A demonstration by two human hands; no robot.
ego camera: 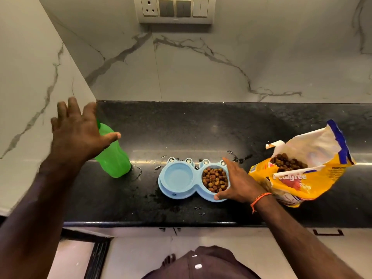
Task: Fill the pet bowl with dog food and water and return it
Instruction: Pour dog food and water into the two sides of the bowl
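Pet bowl sits near the front of the dark surface, a pale blue double dish: its left well looks filled with water, though that is hard to confirm, and its right well holds brown kibble. Your right hand rests at the bowl's 3 o'clock edge, thumb on the front rim and fingers spread along the far rim, a loose grip that has not yet closed on it. Your left hand is fully released, fingers splayed, hovering over the top of the green bottle at the bowl's 9 o'clock; whether the thumb touches the bottle I cannot tell. The open dog food bag leans at 3 o'clock, mouth gaping with kibble showing. Both wells appear served, so the return is likely what remains. Lift from one end only and the bowl may tip, slopping water into the food or over the edge. Droplets lie on the surface around the bowl, so it could skid under a sideways pull. A swing of your right forearm could knock the bag and spill kibble, and your left hand could topple the bottle.
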